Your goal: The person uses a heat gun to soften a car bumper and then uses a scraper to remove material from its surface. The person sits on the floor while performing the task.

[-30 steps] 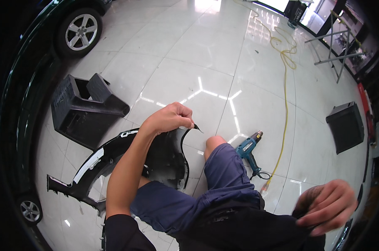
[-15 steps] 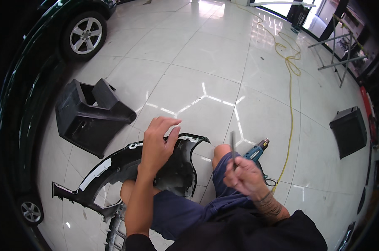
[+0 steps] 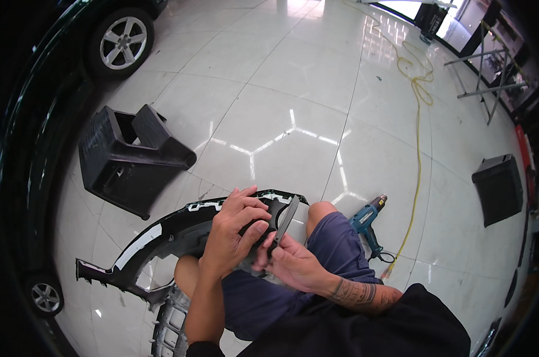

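Note:
A slim grey flat tool, like a file or a blade (image 3: 289, 215), points up and away from my right hand (image 3: 290, 259), which is closed round its dark lower end. Close beside it, my left hand (image 3: 239, 229) is over the black car bumper (image 3: 162, 253), fingers bent and apart from the thumb, with nothing visible between them. Whether the left fingers touch the bumper I cannot tell. The bumper curves across and around my legs, with a white strip on its outer edge; my hands hide part of its right end.
A black plastic step stool (image 3: 129, 163) lies tipped on the white tiled floor, near a dark car (image 3: 43, 119). At my right knee lies a blue heat gun (image 3: 367, 223). A yellow cord (image 3: 418, 154) runs along the right, short of another black stool (image 3: 498, 190) and a metal stand (image 3: 489, 89).
My right hand has moved left with the grey tool, up to the left hand and the bumper's right end. My left hand has lowered and shifted slightly right.

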A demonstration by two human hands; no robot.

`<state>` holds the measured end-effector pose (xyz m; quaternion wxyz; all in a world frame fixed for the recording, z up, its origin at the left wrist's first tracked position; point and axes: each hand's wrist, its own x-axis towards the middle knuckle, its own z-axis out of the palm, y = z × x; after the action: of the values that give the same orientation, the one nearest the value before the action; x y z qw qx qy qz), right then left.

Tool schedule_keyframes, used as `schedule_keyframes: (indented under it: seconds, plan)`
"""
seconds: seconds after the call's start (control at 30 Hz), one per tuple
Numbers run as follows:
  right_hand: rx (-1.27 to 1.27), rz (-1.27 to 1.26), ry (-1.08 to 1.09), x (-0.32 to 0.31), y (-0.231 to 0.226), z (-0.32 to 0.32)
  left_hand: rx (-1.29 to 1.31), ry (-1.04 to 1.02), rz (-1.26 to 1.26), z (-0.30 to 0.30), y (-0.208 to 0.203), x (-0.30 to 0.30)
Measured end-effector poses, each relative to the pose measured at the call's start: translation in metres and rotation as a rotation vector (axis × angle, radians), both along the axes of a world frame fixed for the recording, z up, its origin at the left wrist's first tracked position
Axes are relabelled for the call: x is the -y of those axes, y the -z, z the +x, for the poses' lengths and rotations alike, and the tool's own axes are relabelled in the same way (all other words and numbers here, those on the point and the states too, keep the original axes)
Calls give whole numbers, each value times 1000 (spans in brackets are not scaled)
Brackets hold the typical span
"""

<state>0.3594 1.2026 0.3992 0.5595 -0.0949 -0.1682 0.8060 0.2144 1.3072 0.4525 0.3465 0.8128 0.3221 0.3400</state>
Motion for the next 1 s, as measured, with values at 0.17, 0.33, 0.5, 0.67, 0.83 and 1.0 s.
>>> schedule_keyframes:
  seconds: [0.17,0.33,0.5,0.67,0.83,1.0]
  plan:
    - [440,68,97,-12,-6,-12,-51,88,-53,-3,-9,-7]
    - [397,-110,167,-19,-14,-23,-139,144,-34,-2,-13,-11]
    - [261,-130,218,-19,-7,-31,-231,141,55,4,-20,-10]
    - [245,-90,234,-18,5,-36,-272,137,90,7,-19,-9]
    - [259,-105,250,-19,6,-35,-295,124,109,8,-16,-7]
    - [295,-123,234,-20,2,-31,-293,105,106,9,-16,-6]
